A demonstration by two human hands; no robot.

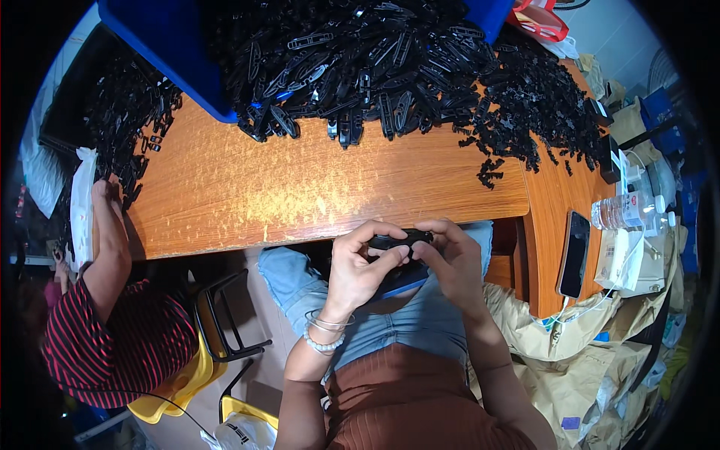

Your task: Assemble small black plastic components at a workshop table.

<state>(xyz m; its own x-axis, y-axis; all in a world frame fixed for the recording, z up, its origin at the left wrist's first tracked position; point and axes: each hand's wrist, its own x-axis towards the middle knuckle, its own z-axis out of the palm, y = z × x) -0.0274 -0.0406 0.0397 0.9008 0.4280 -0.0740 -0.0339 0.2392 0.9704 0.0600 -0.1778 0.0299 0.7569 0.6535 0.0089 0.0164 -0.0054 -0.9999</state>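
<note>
Over my lap, at the table's near edge, both hands grip one small black plastic part, long and narrow. My left hand closes on its left end, thumb lying along the near side. At the other end, the fingers and thumb of my right hand pinch the part. The thumbs nearly meet at its middle, and the fingers cover some of it. Below the hands a blue-edged dark container shows between my thighs, partly hidden. Across the table lies a big heap of similar long black parts.
A blue bin lies tipped behind the heap. Smaller black pieces spread at the right. On the right table end are a phone on a cable and a plastic bottle. A co-worker in a striped shirt sits at left.
</note>
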